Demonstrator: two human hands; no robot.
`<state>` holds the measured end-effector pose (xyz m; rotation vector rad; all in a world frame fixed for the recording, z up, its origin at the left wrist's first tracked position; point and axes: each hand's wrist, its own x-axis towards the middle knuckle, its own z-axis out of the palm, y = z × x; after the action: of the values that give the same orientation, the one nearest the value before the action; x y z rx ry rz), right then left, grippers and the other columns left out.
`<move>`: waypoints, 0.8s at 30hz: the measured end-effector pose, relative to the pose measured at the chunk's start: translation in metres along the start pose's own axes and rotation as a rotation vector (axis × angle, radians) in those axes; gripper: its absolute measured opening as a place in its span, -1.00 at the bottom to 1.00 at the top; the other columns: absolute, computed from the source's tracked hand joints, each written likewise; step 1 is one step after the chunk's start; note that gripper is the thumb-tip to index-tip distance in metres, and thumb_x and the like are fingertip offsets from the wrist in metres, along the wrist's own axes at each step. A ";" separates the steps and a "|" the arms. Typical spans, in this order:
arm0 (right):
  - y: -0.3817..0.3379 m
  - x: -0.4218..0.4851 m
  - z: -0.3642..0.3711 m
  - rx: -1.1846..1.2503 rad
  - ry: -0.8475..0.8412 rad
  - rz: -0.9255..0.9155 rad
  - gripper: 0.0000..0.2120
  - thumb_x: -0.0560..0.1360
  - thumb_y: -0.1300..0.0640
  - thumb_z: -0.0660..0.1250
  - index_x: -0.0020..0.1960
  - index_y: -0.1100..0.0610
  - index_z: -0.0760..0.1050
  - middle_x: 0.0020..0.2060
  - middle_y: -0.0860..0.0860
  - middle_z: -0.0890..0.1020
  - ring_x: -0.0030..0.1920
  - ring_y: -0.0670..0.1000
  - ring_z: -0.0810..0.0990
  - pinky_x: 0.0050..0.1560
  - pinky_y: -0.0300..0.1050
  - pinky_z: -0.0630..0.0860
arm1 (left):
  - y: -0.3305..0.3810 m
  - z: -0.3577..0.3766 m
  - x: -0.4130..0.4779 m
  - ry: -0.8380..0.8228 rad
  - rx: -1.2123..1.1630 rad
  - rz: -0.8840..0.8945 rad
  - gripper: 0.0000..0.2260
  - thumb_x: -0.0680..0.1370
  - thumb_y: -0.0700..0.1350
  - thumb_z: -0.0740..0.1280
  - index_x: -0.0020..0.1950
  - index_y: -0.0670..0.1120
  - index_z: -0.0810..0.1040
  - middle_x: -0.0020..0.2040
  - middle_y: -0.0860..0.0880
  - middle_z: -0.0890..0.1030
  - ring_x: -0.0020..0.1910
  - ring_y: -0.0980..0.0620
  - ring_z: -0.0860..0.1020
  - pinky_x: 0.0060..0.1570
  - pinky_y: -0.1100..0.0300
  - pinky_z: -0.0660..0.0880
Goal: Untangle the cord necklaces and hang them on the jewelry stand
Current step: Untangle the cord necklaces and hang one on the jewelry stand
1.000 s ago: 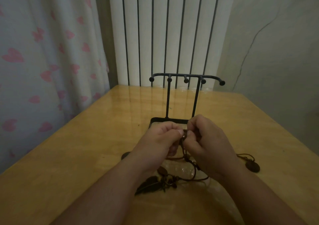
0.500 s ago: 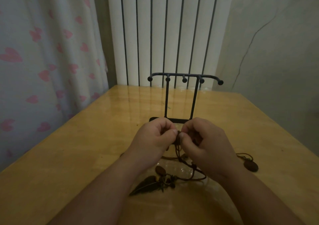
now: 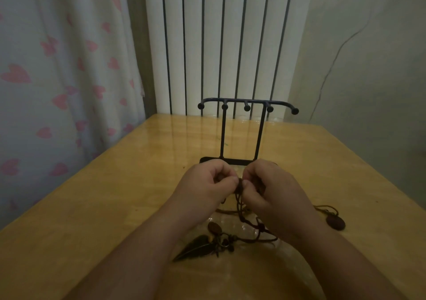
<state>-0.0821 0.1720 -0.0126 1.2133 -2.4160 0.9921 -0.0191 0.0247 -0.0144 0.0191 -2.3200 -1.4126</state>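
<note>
A curtain (image 3: 57,80) printed with pink hearts hangs at the left, beside the wooden surface (image 3: 110,207). A dark leaf-shaped pendant (image 3: 196,248) lies on that surface, below the left hand (image 3: 205,185), whose curled fingers (image 3: 231,181) pinch the tangled cord necklaces (image 3: 240,190). The cords are raised just in front of the black jewelry stand (image 3: 247,106), its hooks bare, and trail down onto the wood. The right hand (image 3: 273,190) pinches the same knot from the other side. A round pendant (image 3: 335,222) rests farther right.
</note>
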 end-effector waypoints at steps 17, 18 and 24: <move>0.000 0.000 -0.001 -0.010 0.006 -0.001 -0.91 0.46 0.00 0.27 -0.18 -0.16 0.39 -0.29 -0.15 0.48 -0.25 -0.15 0.45 -0.34 -0.30 0.40 | 0.001 0.001 0.000 -0.031 0.025 -0.029 -0.85 0.56 -0.11 0.32 -0.19 0.08 0.55 -0.39 0.17 0.51 -0.42 0.26 0.42 -0.39 0.36 0.34; 0.000 0.000 -0.002 -0.011 -0.001 0.000 -0.93 0.46 0.01 0.28 -0.17 -0.14 0.40 -0.29 -0.15 0.48 -0.26 -0.14 0.45 -0.34 -0.30 0.40 | 0.000 0.001 0.000 -0.028 0.038 -0.023 -0.85 0.56 -0.12 0.33 -0.20 0.08 0.55 -0.38 0.15 0.51 -0.41 0.26 0.43 -0.39 0.36 0.35; -0.002 0.000 -0.003 -0.036 0.004 0.006 -0.90 0.45 0.01 0.29 -0.16 -0.18 0.39 -0.30 -0.18 0.46 -0.27 -0.17 0.44 -0.35 -0.33 0.33 | 0.000 0.001 0.000 -0.013 0.067 0.003 -0.84 0.55 -0.13 0.33 -0.20 0.09 0.53 -0.35 0.11 0.51 -0.39 0.24 0.43 -0.39 0.35 0.37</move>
<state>-0.0804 0.1734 -0.0098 1.1924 -2.4253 0.9476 -0.0192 0.0253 -0.0152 0.0262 -2.3759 -1.3372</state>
